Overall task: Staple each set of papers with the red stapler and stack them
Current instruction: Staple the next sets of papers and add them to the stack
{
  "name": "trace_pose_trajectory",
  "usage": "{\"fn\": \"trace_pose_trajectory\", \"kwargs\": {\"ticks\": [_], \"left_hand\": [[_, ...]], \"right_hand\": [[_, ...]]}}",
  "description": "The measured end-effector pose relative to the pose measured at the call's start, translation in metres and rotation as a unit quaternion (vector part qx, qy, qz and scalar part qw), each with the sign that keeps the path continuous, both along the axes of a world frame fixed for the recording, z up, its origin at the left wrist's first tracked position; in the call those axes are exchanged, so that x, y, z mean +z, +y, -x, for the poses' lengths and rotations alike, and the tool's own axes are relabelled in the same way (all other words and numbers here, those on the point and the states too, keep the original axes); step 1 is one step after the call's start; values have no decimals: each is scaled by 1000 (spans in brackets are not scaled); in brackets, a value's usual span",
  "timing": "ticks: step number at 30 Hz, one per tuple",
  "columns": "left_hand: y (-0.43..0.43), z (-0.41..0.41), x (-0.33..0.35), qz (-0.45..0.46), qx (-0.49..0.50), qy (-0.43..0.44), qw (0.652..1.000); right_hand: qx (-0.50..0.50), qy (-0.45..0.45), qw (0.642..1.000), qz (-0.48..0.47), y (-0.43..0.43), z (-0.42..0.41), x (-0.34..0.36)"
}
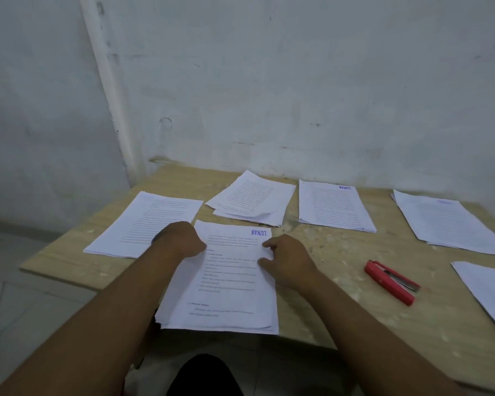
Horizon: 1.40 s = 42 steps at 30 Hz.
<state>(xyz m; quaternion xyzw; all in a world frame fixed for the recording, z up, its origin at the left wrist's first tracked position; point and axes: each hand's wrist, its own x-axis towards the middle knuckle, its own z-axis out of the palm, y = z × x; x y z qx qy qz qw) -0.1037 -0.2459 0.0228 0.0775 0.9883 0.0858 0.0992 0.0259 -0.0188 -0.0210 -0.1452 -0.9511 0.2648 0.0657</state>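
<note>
A set of printed papers [229,284] with a blue "LUNAS" stamp lies at the near table edge, partly overhanging it. My left hand [180,241] is at its left edge near the top, fingers curled on the sheets. My right hand [286,260] holds the right edge, thumb and fingers pinching it. The red stapler [390,281] lies flat on the table to the right, apart from both hands.
Other paper sets lie on the wooden table [326,252]: one far left [146,221], a loose fanned pile [252,198] behind, a stamped set [335,207], one at far right [446,221], one at the right edge [489,290]. A white wall [297,81] backs the table.
</note>
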Motion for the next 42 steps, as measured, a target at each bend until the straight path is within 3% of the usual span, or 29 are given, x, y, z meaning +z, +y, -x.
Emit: {"fn": "trace_pose_trajectory", "kwargs": {"ticks": [8,16,19,22,24,28,35,38,42], "left_hand": [[18,-9,4,-46,57,-44,996],[42,-34,20,-173,84,-56,980],[47,-44,29,-256,81,-60,961],[53,-55,41,-360,59,-45,930],[60,-66,54,-426,41,-29,903],[75,-82,72,-527,-5,2,850],[107,-107,91,-621,-75,43,779],[122,-118,92,-649,-90,42,754],[135,-129,76,-658,-115,37,743]], "right_hand": [[23,67,997,-27,0,-25,-21],[41,72,996,23,8,-31,-18],[25,120,979,161,9,-40,-12],[-40,156,925,345,13,-44,5],[-87,126,887,436,23,-46,18],[-84,115,828,542,49,-50,27],[-91,319,845,419,82,-85,93],[-83,366,862,342,93,-102,114],[-88,371,867,322,100,-120,112]]}}
